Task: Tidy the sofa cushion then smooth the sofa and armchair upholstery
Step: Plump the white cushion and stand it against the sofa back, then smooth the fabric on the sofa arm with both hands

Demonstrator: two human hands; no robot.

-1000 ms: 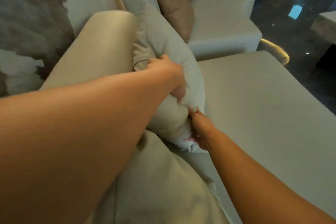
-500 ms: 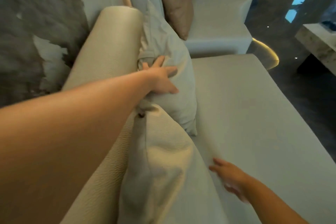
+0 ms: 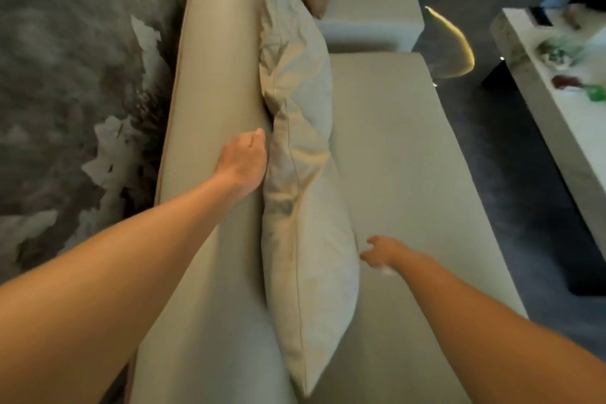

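A: Where did the near cushion (image 3: 308,239) stand?
B: On edge along the sofa backrest (image 3: 213,75), on the seat (image 3: 410,174), a second grey cushion (image 3: 295,52) beyond it.
A: Left hand (image 3: 244,164)?
B: Tucked between backrest and cushion; fingers hidden, couldn't tell.
A: Right hand (image 3: 382,252)?
B: Beside the cushion's front face, fingers loosely curled, gripping nothing. Blurred.

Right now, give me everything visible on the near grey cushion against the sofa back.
The near cushion is pale grey-beige, soft matte fabric, with a seam down its edge and many creases. It stands on edge on the sofa seat, leaning on the backrest. Its far end overlaps a second, similar cushion. The left hand presses its back edge; the right hand is at its front face, contact unclear.
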